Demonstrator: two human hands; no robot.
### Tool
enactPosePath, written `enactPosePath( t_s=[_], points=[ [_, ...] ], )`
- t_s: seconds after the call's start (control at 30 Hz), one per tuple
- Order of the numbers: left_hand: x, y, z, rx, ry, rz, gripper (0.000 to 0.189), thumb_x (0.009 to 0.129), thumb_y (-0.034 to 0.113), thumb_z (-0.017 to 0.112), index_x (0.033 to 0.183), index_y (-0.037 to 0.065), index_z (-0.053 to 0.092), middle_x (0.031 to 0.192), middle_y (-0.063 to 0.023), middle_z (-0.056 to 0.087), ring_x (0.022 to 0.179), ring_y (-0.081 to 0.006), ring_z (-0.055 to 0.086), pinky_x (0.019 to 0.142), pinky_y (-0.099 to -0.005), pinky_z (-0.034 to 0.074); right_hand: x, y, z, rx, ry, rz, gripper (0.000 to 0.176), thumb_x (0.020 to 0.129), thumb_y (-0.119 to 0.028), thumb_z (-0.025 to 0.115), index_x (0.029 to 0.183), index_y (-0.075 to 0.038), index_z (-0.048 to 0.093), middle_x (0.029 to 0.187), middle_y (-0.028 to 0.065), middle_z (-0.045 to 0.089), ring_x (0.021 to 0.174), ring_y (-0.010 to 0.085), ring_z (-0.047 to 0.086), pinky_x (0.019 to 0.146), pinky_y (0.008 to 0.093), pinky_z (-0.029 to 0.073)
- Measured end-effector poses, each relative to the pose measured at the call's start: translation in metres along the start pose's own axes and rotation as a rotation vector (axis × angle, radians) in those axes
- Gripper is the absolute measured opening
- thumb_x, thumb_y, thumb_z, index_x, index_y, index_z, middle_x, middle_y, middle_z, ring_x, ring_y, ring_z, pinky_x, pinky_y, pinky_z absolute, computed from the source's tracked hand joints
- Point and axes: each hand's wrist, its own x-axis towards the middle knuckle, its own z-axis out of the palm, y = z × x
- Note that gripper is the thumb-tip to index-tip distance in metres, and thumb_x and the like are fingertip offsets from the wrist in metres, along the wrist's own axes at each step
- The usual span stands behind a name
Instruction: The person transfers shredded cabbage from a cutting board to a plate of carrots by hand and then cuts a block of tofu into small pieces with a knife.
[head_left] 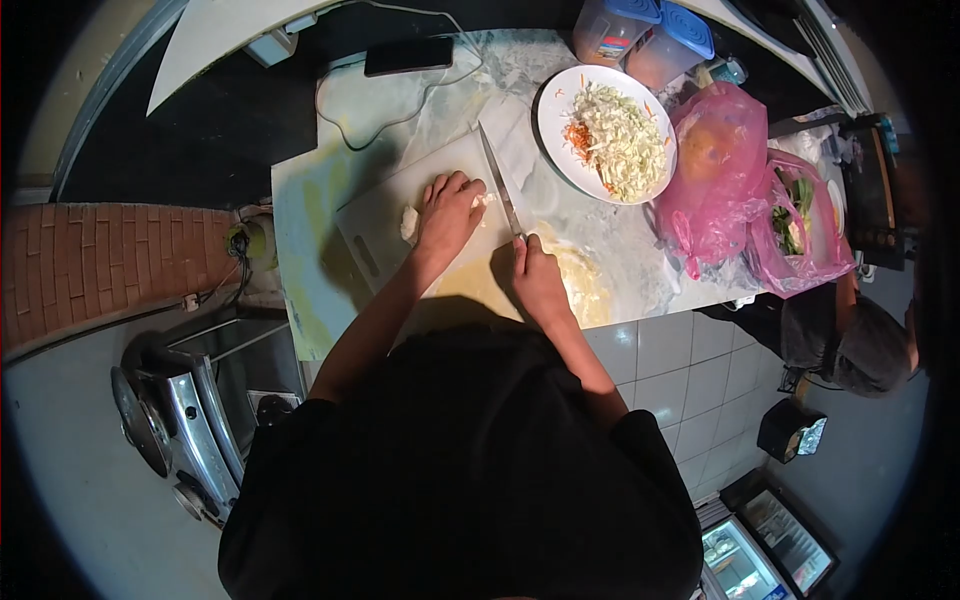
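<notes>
on marbled counter point(452, 108), cutting board point(385, 225)

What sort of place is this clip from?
Probably a kitchen, perhaps a small eatery's: the right hand holds a knife at a cutting board, a plate holds shredded vegetables, and what looks like a glass-fronted fridge stands behind.

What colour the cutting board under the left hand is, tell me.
White; the cutting board shows best in the head view.
</notes>
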Motion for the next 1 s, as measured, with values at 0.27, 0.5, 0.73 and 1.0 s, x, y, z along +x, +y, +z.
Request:
enactPosePath(
  t_s=[0.27,0.5,0.73,1.0],
  points=[
    [0.024,-0.012,0.013,-0.211,-0.031,-0.126,0.02,0.079,0.016,0.076,0.092,0.003,0.066,0.085,-0.0104,0.068,0.084,-0.0267,0.065,0.08,-0.0374,0.051,-0.002,0.001,-0.002,0.042,-0.009,0.031,0.035,0.105,-0.029,0.041,0.098,0.004,0.052,0.068,0.0334,0.059,0.068,0.0533,0.059,0.059,0.0572,0.045],
    [0.038,-0.02,0.014,-0.38,-0.129,-0.317,0.02,0.08,0.016,0.077,0.087,-0.001,0.069,0.078,-0.0129,0.072,0.073,-0.0206,0.07,0.07,-0.0318,0.055,0.002,0.006,-0.003,0.069,-0.002,0.035,0.035,0.105,-0.028,0.042,0.097,0.004,0.053,0.068,0.0324,0.059,0.069,0.0523,0.059,0.059,0.0557,0.045],
    [0.041,-0.037,0.005,-0.461,-0.248,-0.388,0.019,0.075,0.018,0.077,0.082,0.001,0.071,0.075,-0.0148,0.07,0.072,-0.0274,0.07,0.069,-0.0359,0.055,0.003,0.011,0.0,0.068,-0.016,0.024,0.037,0.104,-0.029,0.042,0.1,0.005,0.053,0.07,0.0335,0.06,0.07,0.0524,0.06,0.06,0.0568,0.047],
    [0.047,-0.038,0.011,-0.078,-0.147,-0.234,0.016,0.074,0.017,0.078,0.078,0.005,0.069,0.073,-0.0117,0.068,0.072,-0.0289,0.068,0.07,-0.0383,0.054,0.001,0.008,0.01,0.017,-0.045,-0.009,0.037,0.104,-0.03,0.041,0.1,0.005,0.051,0.069,0.0345,0.06,0.068,0.0531,0.061,0.059,0.0589,0.049]
  ],
)
